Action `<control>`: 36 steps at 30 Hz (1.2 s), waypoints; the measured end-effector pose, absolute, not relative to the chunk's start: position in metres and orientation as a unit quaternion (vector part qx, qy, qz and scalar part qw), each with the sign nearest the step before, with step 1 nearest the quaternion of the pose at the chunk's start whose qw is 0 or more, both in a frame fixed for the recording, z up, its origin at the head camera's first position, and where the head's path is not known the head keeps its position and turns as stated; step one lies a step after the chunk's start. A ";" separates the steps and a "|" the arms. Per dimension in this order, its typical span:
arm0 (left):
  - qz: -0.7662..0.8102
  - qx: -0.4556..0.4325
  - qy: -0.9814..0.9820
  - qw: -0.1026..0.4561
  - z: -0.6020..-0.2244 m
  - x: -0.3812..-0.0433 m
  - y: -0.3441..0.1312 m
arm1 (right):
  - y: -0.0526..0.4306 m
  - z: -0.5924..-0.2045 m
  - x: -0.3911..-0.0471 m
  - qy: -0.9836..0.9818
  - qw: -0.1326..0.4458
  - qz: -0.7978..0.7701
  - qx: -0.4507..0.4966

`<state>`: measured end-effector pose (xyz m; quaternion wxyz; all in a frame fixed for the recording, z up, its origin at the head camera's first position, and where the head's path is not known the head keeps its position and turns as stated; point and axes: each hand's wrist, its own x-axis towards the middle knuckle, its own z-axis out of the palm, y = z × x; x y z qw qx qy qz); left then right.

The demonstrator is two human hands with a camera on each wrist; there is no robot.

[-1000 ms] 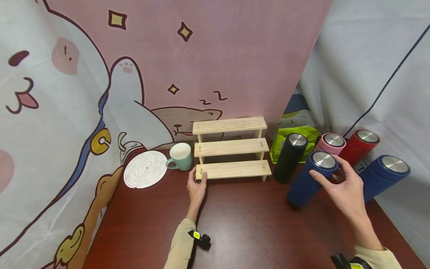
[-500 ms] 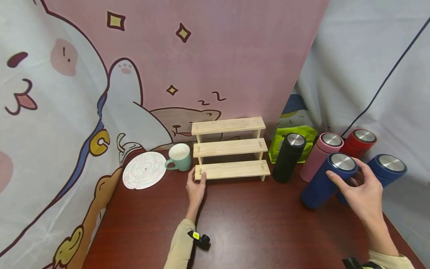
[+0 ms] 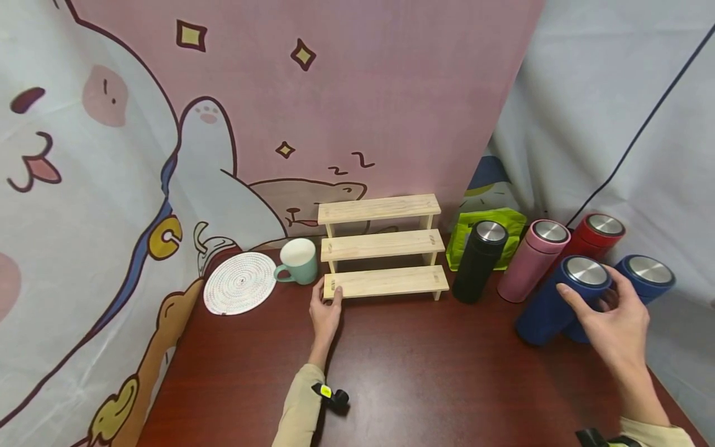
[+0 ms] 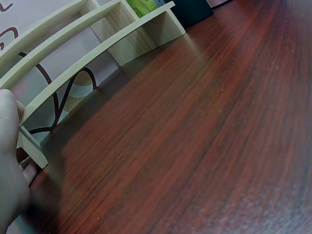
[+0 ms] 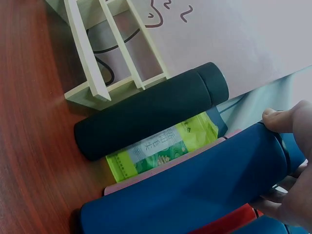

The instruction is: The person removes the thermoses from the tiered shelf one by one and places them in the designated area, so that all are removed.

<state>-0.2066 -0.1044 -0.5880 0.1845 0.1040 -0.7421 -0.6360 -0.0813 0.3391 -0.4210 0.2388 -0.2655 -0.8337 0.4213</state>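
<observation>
My left hand (image 3: 326,315) grips the left end of the lowest step of a three-tier wooden shelf (image 3: 385,282), thumb on top of the board. At the right, my right hand (image 3: 617,316) holds a blue thermos (image 3: 550,307) near its steel-topped lid, thumb on the near side and fingers round the far side. A second blue thermos (image 3: 648,273) stands just behind that hand, partly hidden. Beside the held one are a pink thermos (image 3: 533,264) and a red thermos (image 3: 594,239). The right wrist view shows the held thermos's blue body (image 5: 190,180) close up.
A black thermos (image 3: 479,264) stands right of the shelf, before a green-yellow packet (image 3: 511,220). On the shelf's left are a teal mug (image 3: 304,270) and a round woven mat (image 3: 240,282). Fabric backdrops (image 3: 391,93) enclose the brown table (image 3: 419,372).
My right hand has moved the blue thermos rightward, away from the black one, toward the other blue thermos; the pink thermos now shows more fully. My left hand stays on the shelf.
</observation>
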 end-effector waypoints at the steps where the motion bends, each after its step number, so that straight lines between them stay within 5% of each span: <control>1: -0.636 0.103 -0.742 0.185 -0.587 -0.206 -0.104 | 0.340 -0.421 -0.082 -0.833 0.236 0.422 -0.267; 19: -0.642 0.099 -0.739 0.183 -0.587 -0.207 -0.104 | 0.349 -0.430 -0.081 -0.850 0.215 0.411 -0.250; 24: -0.616 0.097 -0.768 0.142 -0.580 -0.200 -0.113 | 0.346 -0.429 -0.079 -0.853 0.235 0.408 -0.226; 31: -0.493 0.022 -0.867 0.073 -0.537 -0.173 -0.147 | 0.336 -0.408 -0.081 -0.847 0.326 0.400 -0.128; 36: -0.398 -0.030 -0.916 0.030 -0.492 -0.156 -0.167 | 0.321 -0.388 -0.084 -0.860 0.339 0.373 -0.087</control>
